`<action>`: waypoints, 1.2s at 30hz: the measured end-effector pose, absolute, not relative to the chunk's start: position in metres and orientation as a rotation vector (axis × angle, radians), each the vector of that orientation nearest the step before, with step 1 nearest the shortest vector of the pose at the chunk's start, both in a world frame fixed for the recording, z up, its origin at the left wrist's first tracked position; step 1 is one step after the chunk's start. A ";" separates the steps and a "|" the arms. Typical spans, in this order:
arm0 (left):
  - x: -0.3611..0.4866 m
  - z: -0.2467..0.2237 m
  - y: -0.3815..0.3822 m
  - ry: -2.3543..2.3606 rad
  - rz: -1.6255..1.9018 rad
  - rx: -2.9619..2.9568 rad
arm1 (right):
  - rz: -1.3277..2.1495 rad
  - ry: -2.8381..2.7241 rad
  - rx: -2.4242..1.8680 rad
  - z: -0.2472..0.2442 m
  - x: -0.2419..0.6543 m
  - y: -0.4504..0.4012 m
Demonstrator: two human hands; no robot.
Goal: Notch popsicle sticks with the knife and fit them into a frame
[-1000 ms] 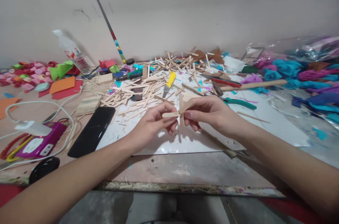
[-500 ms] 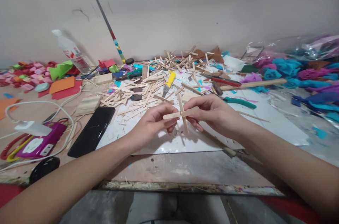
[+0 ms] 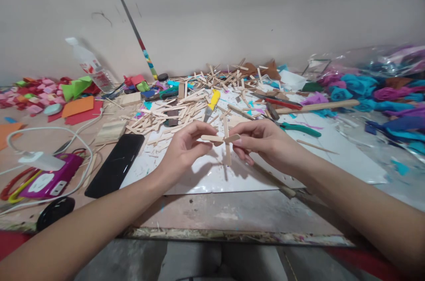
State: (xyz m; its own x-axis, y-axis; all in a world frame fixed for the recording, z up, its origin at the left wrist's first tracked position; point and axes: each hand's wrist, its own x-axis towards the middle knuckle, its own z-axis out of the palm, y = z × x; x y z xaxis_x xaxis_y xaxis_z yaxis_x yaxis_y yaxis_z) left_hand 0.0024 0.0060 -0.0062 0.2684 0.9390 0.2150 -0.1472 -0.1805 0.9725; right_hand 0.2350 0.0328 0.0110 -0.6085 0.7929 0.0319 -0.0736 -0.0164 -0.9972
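Note:
A cross of popsicle sticks [image 3: 227, 152] is held above the white sheet [image 3: 206, 180], one piece upright and others reaching out to the sides. My right hand [image 3: 262, 141] pinches the cross's right arm between thumb and fingers. At the other side, my left hand [image 3: 191, 146] has its thumb and forefinger apart around the cross's left arm, with no grip visible. Behind my hands lies a heap of loose popsicle sticks [image 3: 186, 108], with a yellow-handled cutter [image 3: 212, 103] on it. Green-handled pliers [image 3: 300, 128] rest beyond my right hand.
A black phone [image 3: 114, 165] lies left of the sheet, near a purple power strip [image 3: 55, 177] with a white cable. A plastic bottle [image 3: 89, 64] leans against the wall. Blue and purple crepe paper [image 3: 361, 88] is piled at the right. A wooden stick [image 3: 275, 180] lies below my right hand.
My left thumb and fingers have parted from the cross's left arm. The cross has shifted slightly left and turned a little, still in my right hand.

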 end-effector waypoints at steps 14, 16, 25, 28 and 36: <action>-0.004 0.001 0.004 0.979 1.117 1.665 | 1.483 -1.858 -0.903 0.021 0.228 0.024; -0.002 -0.001 0.003 0.993 1.110 1.683 | 1.432 -1.924 -0.923 0.022 0.227 0.022; 0.003 -0.003 -0.005 1.011 1.088 1.714 | 1.315 -2.032 -0.855 0.018 0.226 0.021; 0.004 -0.002 -0.008 1.025 1.104 1.733 | 1.337 -2.007 -0.846 0.017 0.227 0.024; 0.002 0.003 -0.007 1.015 1.128 1.804 | 1.420 -1.982 -0.865 0.019 0.228 0.029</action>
